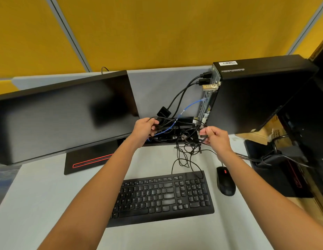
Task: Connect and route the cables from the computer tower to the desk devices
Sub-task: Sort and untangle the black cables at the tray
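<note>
One monitor [65, 112], one computer tower [254, 98], one keyboard [162, 197], one mouse [225, 181], two hands.

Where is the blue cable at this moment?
In the head view, the blue cable runs from the back of the computer tower, right of centre, down-left into the cable tangle beside the left hand.

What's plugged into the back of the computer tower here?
On the computer tower: two black plugs near the top, a beige screw-in connector below, then a blue cable. Lower ports sit behind the right hand and tangled black cables, so they're unreadable.
</note>
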